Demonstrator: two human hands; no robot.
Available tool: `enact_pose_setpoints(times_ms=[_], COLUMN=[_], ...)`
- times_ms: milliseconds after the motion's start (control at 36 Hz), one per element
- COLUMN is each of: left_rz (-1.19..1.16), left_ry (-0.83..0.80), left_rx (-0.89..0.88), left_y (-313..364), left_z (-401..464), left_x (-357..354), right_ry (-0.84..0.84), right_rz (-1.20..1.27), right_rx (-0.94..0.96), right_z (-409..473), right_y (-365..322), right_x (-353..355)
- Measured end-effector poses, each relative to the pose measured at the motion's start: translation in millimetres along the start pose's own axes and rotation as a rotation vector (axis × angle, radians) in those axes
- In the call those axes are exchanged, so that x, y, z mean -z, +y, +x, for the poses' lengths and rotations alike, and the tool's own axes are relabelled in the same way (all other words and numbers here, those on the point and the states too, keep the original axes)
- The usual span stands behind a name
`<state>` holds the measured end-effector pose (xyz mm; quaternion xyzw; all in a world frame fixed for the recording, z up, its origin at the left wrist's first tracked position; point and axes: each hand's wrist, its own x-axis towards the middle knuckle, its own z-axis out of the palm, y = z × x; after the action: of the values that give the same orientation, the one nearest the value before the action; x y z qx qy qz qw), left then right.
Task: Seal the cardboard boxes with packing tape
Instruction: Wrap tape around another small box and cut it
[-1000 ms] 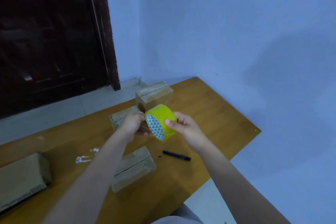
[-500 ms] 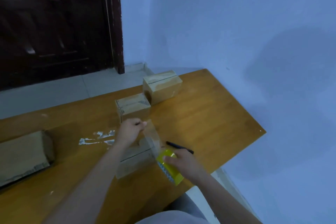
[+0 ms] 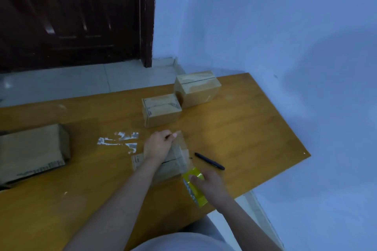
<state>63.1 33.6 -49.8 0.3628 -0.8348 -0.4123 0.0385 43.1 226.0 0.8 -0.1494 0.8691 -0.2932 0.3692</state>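
Tape roll: light, stiff, gripped in right hand at bench edge.
Tape strip: thin, clingy, pinched by left hand over box.
Best hold: strip end, roll rim.

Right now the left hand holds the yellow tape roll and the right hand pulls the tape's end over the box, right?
Hands swapped. The head view shows the right hand holding the tape roll, while the left hand pulls the tape's end over the box.

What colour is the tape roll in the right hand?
Yellow, with a patterned inner side; the head view shows the tape roll gripped by the right hand.
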Motion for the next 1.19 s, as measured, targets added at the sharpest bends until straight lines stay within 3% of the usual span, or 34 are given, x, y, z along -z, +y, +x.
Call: enact_pose_setpoints(times_ms=[333,778,1194], left_rz=[-0.479,-0.151,-0.126], left_ry=[0.033,-0.033,-0.208], left_rx=[-0.024,-0.025,0.212], left_y=[-6,-1,4], left_z=[-9,1,15], left_x=[-1,0,2], right_ry=[-0.004,-0.006,-0.055], right_rz=[0.123,0.143,0.204], right_rx=[0.027,-0.056,-0.043], right_z=[-11,-2,5], right_y=[3,11,19], right_x=[6,-5,-12])
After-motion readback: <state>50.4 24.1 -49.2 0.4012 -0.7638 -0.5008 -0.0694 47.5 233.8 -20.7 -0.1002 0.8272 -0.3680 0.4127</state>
